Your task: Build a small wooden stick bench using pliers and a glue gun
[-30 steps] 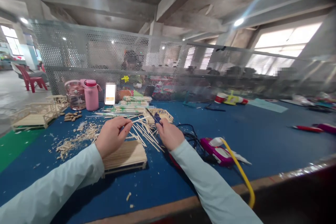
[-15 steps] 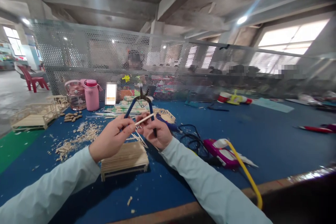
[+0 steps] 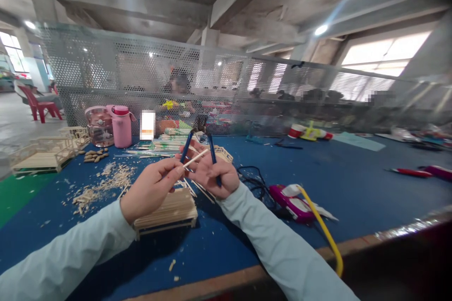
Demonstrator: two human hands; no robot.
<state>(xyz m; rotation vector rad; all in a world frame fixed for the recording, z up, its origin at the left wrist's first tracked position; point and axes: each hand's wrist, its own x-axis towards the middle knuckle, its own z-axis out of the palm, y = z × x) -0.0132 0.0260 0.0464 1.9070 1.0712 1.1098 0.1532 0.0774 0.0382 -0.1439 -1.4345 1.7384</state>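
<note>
Between thumb and fingers, my left hand pinches a thin wooden stick that slants up to the right. My right hand is wrapped around blue-handled cutting pliers, whose handles spread apart and whose dark jaws point up and away. The stick's far end lies in front of the right palm, between the handles. Below the hands stands a small model made of wooden sticks side by side, partly covered by my left hand and forearm. A few loose sticks lie under the right hand.
Stick scraps and peanuts lie left, near finished-looking stick models. A pink bottle and bundled sticks stand or lie behind. At right are a magenta device, black cable and yellow tube.
The pliers have tipped lower and moved slightly right with my right hand, whose fingers are more spread. My left hand still holds the stick. The view has shifted slightly.
</note>
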